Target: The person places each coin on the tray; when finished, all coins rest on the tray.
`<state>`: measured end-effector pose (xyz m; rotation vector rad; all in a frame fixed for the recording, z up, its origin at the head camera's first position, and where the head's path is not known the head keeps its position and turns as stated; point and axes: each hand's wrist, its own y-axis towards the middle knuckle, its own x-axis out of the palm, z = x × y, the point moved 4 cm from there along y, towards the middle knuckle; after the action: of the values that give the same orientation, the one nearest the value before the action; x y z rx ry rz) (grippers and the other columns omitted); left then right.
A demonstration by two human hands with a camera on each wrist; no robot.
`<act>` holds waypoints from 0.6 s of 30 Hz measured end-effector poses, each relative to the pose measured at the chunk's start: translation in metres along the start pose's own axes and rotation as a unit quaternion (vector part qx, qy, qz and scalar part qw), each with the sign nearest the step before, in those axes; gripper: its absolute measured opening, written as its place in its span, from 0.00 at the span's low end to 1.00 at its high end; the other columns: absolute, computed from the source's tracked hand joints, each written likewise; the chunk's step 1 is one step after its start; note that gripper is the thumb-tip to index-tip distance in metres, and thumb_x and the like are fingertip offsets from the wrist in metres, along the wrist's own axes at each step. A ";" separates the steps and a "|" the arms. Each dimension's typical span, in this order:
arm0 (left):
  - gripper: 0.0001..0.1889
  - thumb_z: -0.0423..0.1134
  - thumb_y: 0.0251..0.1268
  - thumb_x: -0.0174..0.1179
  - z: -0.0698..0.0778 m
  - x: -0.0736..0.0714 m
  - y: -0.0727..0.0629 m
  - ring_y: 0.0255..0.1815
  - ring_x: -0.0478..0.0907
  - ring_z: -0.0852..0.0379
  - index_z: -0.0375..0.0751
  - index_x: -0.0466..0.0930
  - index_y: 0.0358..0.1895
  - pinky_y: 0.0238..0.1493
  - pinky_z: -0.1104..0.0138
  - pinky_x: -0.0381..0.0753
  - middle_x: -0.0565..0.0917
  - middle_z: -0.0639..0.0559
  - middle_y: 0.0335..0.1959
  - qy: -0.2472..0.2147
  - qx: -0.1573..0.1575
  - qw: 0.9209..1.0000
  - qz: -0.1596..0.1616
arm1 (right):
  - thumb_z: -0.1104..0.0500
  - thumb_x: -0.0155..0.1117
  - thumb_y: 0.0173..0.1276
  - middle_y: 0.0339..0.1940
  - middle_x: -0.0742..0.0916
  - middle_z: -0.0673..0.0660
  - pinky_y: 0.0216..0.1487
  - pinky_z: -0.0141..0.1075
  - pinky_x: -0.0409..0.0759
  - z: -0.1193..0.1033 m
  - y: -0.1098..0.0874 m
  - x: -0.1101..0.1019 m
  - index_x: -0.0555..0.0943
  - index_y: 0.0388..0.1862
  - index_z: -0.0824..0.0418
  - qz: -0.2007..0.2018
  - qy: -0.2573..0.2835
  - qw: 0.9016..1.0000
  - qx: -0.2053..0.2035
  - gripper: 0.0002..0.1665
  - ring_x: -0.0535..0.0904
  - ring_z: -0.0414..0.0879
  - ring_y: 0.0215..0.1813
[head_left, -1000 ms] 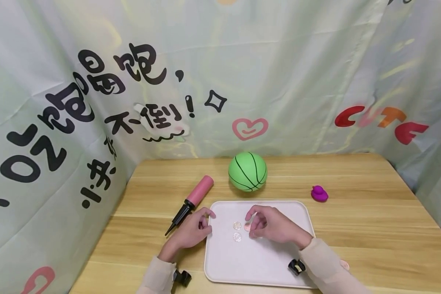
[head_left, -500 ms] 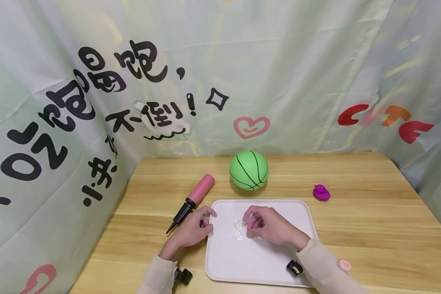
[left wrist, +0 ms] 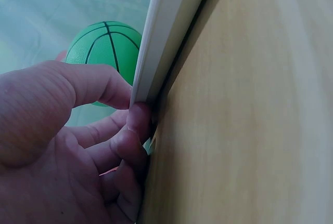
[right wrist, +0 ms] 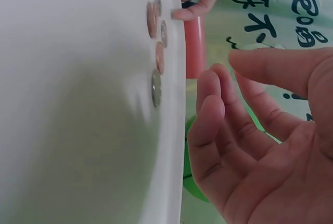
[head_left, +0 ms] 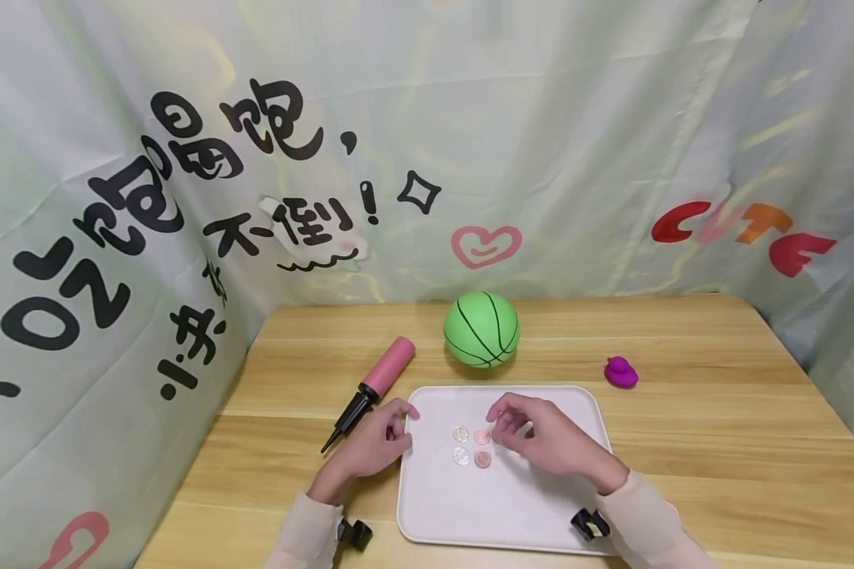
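On a white tray (head_left: 462,514) lie several coins in two short rows: silvery coins (head_left: 460,434) on the left, copper-coloured coins (head_left: 482,459) on the right. One more silvery coin (right wrist: 156,88) shows in the right wrist view, nearest my right hand. My left hand (head_left: 375,444) grips the tray's left rim between thumb and fingers, as the left wrist view confirms. Just right of the coins hovers my right hand (head_left: 541,435), its fingers loosely bent. In the right wrist view, thumb and fingertips are apart with nothing between them.
A pink and black hand pump (head_left: 370,391) lies left of the tray, close to my left hand. Behind the tray sits a green ball (head_left: 481,329). A purple rubber duck (head_left: 621,371) stands to the right. Printed cloth (head_left: 576,158) hangs around the wooden table (head_left: 719,411).
My right hand first shifts slightly left over the coins, then draws back to the right with its fingers parted. A lower copper-coloured coin now shows. My left hand stays on the rim.
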<state>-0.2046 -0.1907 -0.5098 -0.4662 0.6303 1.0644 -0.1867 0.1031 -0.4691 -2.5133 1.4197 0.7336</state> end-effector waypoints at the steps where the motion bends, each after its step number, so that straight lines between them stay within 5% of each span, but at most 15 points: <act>1: 0.17 0.28 0.69 0.63 0.000 0.000 0.000 0.27 0.72 0.66 0.39 0.81 0.59 0.34 0.72 0.73 0.77 0.57 0.27 0.001 0.001 1.000 -0.001 | 0.67 0.68 0.75 0.41 0.90 0.53 0.45 0.32 0.84 0.000 -0.001 -0.002 0.83 0.52 0.63 0.001 0.003 1.000 0.000 0.09 0.84 0.37 0.44; 14: 0.17 0.28 0.68 0.62 -0.002 -0.003 -0.001 0.26 0.71 0.68 0.37 0.80 0.58 0.32 0.72 0.74 0.77 0.60 0.27 -0.002 0.037 0.999 0.007 | 0.64 0.70 0.77 0.41 0.89 0.49 0.47 0.33 0.85 0.007 -0.033 -0.036 0.84 0.53 0.63 0.060 -0.025 0.998 0.010 0.09 0.84 0.34 0.45; 18: 0.17 0.28 0.69 0.62 -0.001 -0.001 -0.001 0.26 0.72 0.67 0.39 0.80 0.59 0.34 0.72 0.74 0.77 0.59 0.27 -0.005 0.010 1.000 0.000 | 0.62 0.70 0.77 0.42 0.89 0.49 0.44 0.32 0.83 0.008 -0.044 -0.046 0.84 0.54 0.61 0.073 -0.031 0.996 0.028 0.10 0.84 0.33 0.45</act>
<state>-0.2048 -0.1929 -0.5098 -0.4431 0.6306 1.0592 -0.1719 0.1648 -0.4579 -2.3441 1.5913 0.7781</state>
